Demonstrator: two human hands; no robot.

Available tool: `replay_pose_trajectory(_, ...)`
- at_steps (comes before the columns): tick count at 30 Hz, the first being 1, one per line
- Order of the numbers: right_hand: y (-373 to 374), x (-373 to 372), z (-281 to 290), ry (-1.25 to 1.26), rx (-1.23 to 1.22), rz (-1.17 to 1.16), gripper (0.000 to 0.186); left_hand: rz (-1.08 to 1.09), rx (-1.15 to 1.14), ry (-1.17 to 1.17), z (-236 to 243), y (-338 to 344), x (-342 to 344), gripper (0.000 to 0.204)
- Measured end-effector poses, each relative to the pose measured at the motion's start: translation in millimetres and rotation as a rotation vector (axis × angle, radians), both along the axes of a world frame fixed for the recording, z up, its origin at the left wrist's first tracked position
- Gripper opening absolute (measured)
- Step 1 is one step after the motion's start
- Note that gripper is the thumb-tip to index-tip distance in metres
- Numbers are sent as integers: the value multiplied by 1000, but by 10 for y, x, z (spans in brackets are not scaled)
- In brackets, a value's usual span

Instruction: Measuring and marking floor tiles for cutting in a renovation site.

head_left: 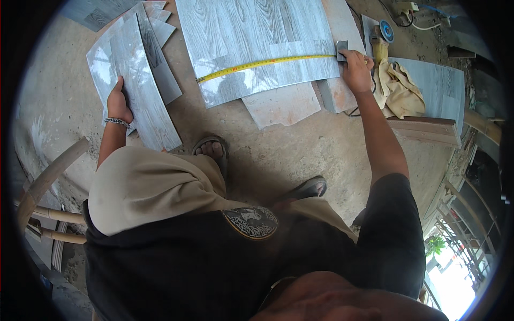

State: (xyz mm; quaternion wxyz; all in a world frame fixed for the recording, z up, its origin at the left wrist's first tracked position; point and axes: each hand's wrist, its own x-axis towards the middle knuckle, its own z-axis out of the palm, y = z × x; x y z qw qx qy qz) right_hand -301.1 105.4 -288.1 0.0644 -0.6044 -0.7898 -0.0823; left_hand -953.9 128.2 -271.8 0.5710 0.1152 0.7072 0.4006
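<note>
Stretched across a large grey wood-grain tile [257, 27] is the yellow blade of a tape measure [267, 62]. Its case sits at the tile's right edge, where my right hand [357, 69] is closed around it. At the left, my left hand [120, 104] grips a long cut tile piece [126, 64], thumb on its face and fingers hidden beneath. That piece is tilted and overlaps other cut pieces [166, 77]. Pale slabs [284, 104] support the large tile from below.
An angle grinder [381, 45] with a blue disc stands at the right, beside a crumpled cream cloth [399, 88]. More tile [439, 85] lies behind the cloth. A curved wooden chair arm [48, 176] rises at my left. My sandalled feet rest on the concrete floor [251, 155].
</note>
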Motion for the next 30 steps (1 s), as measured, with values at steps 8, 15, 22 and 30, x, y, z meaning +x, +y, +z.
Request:
replay_pose_trajectory(8, 25, -72, -146, 151, 154, -89, 44, -18, -3, -39, 95, 17, 186, 50)
replay_pose_trajectory(15, 164, -311, -70, 261, 144, -34, 46, -32, 41, 1, 224, 153, 447, 48)
replay_pose_trajectory(22, 428, -83, -113, 536, 336, -434, 29, -148, 122, -50, 251, 279, 877, 49)
replay_pose_trajectory(30, 285, 187, -261, 906, 360, -615, 20, -449, 107, -178, 41, 499, 1860, 50)
